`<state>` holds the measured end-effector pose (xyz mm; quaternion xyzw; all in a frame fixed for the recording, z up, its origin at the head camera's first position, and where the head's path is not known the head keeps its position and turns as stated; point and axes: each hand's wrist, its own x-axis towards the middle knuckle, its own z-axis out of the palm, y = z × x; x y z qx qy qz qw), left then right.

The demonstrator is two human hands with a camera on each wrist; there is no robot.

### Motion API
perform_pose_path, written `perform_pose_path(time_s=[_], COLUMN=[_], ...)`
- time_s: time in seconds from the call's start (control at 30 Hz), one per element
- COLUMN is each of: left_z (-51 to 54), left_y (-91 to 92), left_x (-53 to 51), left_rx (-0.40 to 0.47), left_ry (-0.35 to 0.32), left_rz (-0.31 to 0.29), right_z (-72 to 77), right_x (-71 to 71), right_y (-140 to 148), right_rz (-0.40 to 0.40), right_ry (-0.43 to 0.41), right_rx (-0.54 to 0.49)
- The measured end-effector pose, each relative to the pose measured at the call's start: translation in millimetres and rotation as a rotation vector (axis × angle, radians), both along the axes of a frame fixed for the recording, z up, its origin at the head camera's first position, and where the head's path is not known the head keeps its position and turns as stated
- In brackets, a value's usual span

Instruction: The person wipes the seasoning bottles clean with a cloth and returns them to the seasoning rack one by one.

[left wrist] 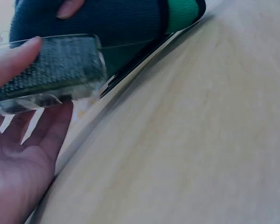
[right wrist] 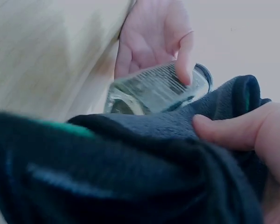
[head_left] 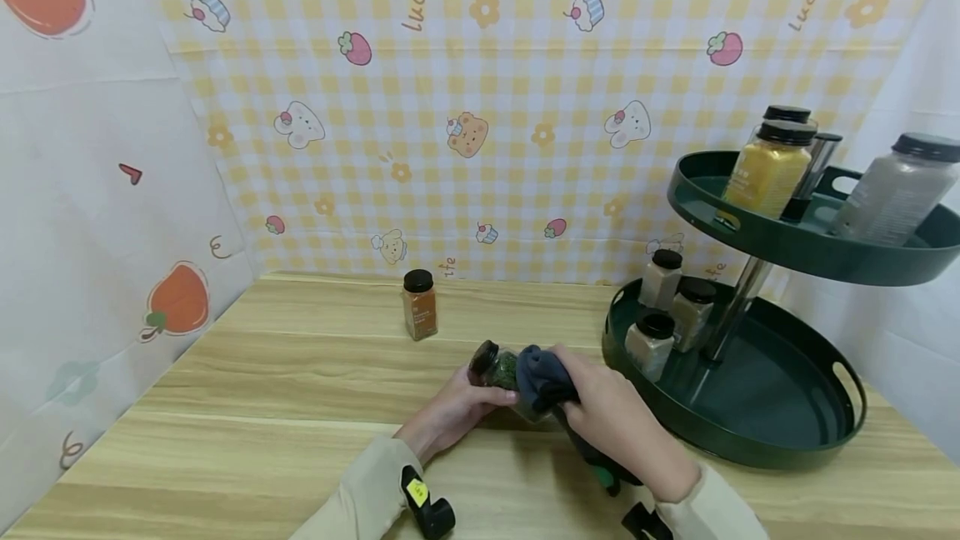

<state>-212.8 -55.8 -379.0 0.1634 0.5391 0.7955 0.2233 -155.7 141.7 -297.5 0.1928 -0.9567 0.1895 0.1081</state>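
My left hand [head_left: 459, 408] grips a clear spice jar [left wrist: 60, 65] with a black lid, tilted on its side above the table. Dark green flakes show through its wall, and the thumb lies along one face. Bunched in my right hand [head_left: 611, 411] is a dark blue-grey cloth [right wrist: 177, 126] with green and black edging. That cloth lies against the jar's side in the head view and hides part of it. The right thumb presses on the cloth in the right wrist view.
An orange-brown spice jar [head_left: 420, 311] with a black lid stands behind the hands. To the right is a green two-tier rack [head_left: 757, 432]; three small jars stand on its lower tray. The upper tray holds a yellow jar [head_left: 768, 173], a large pale jar [head_left: 896, 194] and others.
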Motion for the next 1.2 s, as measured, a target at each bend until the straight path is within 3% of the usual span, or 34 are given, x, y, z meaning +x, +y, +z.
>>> perform_pose_path(time_s=[0.2, 0.3, 0.47, 0.6, 0.83, 0.97, 1.2], left_z=[2.5, 2.6, 2.8, 4.6, 6.3, 5.7, 6.2], left_y=[-0.6, -1.9, -5.7, -7.8, -8.4, -7.3, -5.6], left_x=[-2.3, -3.2, -2.7, -1.6, -0.2, -0.8, -1.6], left_rx=[0.136, 0.204, 0.286, 0.336, 0.364, 0.363, 0.38], left_ry=[-0.084, -0.109, -0.172, -0.221, -0.22, -0.222, -0.24], left_rz=[0.084, 0.093, 0.085, 0.061, 0.006, 0.005, 0.039], right_z=[6.7, 9.3, 9.3, 5.9, -1.6, -4.2, 5.9], right_x=[-1.1, -0.6, 2.2, 1.5, -6.4, -7.7, 5.9], right_y=[1.6, -1.0, -7.3, -10.6, -5.6, -4.2, -13.5], right_rz=[-0.048, -0.062, -0.05, -0.056, -0.118, -0.134, -0.093], right_ry=[-0.035, -0.068, -0.037, -0.012, -0.035, -0.05, -0.076], right_rx=[-0.168, -0.232, -0.326, -0.346, -0.334, -0.331, -0.373])
